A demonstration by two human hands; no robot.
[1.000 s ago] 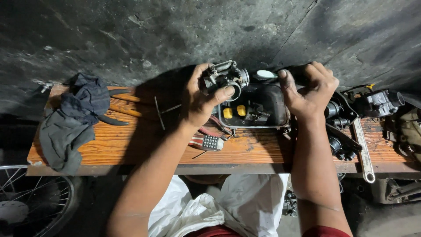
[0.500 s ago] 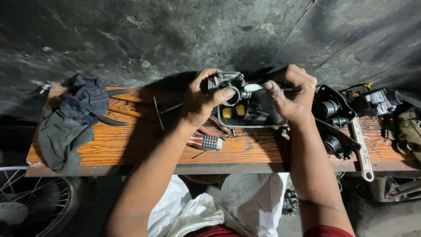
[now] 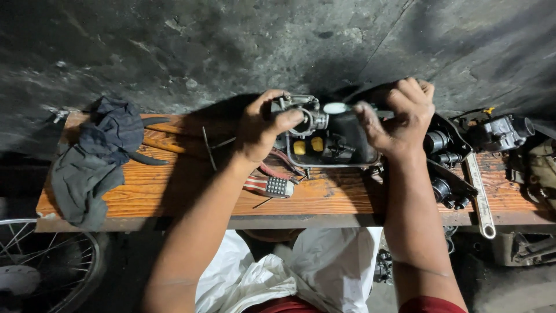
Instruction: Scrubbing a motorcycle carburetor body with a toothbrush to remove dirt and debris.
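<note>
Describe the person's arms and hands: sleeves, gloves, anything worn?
Both hands are bare: no gloves, rings or watch show on the left hand or the right hand. Forearms are uncovered down to the frame's bottom edge. A strip of red sleeve shows at the right upper arm; no sleeve is in view on the left arm. No bandages or markings can be made out.

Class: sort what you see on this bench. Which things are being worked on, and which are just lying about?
In use:
left hand gripping the metal carburettor
right hand at the black tray

Lying about:
dark rag
long wrench
small brush
</note>
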